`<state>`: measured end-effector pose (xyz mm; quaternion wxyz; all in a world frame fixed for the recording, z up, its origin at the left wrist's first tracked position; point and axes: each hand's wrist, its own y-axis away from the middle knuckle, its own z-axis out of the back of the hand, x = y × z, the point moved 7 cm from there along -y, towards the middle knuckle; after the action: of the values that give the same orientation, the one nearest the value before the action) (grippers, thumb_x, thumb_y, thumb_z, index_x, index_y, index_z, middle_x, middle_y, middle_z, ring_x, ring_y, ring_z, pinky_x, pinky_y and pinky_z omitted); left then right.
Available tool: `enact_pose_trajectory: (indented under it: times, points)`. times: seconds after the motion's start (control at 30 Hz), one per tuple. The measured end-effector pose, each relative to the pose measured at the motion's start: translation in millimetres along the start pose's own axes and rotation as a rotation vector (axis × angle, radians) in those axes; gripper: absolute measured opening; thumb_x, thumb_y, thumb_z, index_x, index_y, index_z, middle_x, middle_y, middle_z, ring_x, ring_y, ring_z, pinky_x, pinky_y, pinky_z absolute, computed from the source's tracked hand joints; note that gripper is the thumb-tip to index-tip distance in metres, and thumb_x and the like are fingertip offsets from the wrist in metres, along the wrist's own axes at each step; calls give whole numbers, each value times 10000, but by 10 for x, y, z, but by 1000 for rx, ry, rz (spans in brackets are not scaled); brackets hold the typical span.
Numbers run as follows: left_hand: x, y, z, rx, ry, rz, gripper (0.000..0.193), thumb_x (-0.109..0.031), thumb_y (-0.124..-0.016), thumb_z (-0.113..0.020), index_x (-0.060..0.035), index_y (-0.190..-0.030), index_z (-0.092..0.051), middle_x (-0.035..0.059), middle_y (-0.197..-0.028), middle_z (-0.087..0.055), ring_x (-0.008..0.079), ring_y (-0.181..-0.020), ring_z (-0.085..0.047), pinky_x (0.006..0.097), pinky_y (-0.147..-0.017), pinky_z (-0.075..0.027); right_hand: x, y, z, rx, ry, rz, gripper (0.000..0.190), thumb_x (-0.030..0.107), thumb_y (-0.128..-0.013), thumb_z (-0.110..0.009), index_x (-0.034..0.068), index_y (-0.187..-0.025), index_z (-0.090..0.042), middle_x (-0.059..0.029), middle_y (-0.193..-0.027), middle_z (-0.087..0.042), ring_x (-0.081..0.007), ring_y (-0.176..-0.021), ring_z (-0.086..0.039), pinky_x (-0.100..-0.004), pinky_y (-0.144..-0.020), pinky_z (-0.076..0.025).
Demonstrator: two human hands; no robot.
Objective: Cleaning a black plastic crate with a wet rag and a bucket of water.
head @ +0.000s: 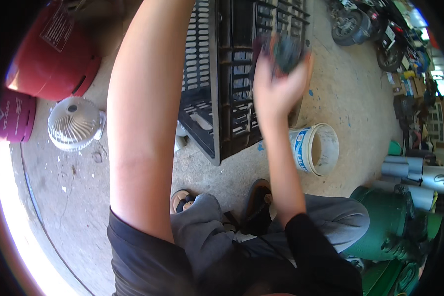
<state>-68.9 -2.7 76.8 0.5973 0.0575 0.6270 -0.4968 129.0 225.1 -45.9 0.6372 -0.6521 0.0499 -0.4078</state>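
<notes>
A black plastic crate point(225, 107) with slotted walls stands tilted before me. Against its ribbed side, near the top, my right hand point(279, 81) is wrapped around a dark, bunched cloth-like thing point(288, 51) with greenish and reddish parts; motion blur hides what exactly it is. My left arm reaches up past the crate's left side, and the left hand is beyond the top edge of the picture. Below the crate, a sandalled foot and a dark shoe show beside my grey trousers.
A white plastic bucket point(312, 150) lies on its side right of the crate. At left are a red gas cylinder point(55, 55), a purple one point(16, 116) and a ribbed clear-and-white round object point(74, 124). Green rolls point(381, 222) lie at lower right, motorcycles point(351, 27) at upper right.
</notes>
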Motion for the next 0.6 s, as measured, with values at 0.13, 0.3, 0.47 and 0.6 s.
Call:
enact_pose_trajectory:
  times: [0.13,0.3,0.47,0.6]
  points:
    - [-202,79,-105,12,-15,-35,413,-233,-720,-701,70,-1001,-686,275,-1030,-682,373,-1013,-666,380,-886,-519,-96,-1236,-317,-317,-97,-64,281,42,-752,-673,3,-1013,-577,-195,-873,-580,-387,-822,-589,-430,-722,-470]
    - [56,-20,-94,-13,10,-16,392,-213,-726,-654,86,-979,-680,267,-983,-693,363,-971,-683,387,-853,-518,-319,-834,-261,209,125,58,364,68,-746,-693,-4,-1080,-569,-170,-922,-606,-338,-876,-619,-396,-775,-484]
    - [138,-29,153,-49,4,38,394,-214,-744,-651,113,-964,-663,264,-940,-695,362,-925,-690,390,-802,-520,-255,615,728,234,161,-255,342,57,-690,-705,-53,-999,-610,-175,-872,-599,-333,-785,-625,-388,-715,-505]
    - [105,-8,165,-4,-50,-40,407,-247,-767,-665,109,-965,-659,285,-958,-685,378,-947,-680,406,-815,-520,-69,222,353,137,70,-23,371,80,-690,-732,-42,-1020,-617,-160,-849,-584,-326,-759,-615,-379,-678,-498]
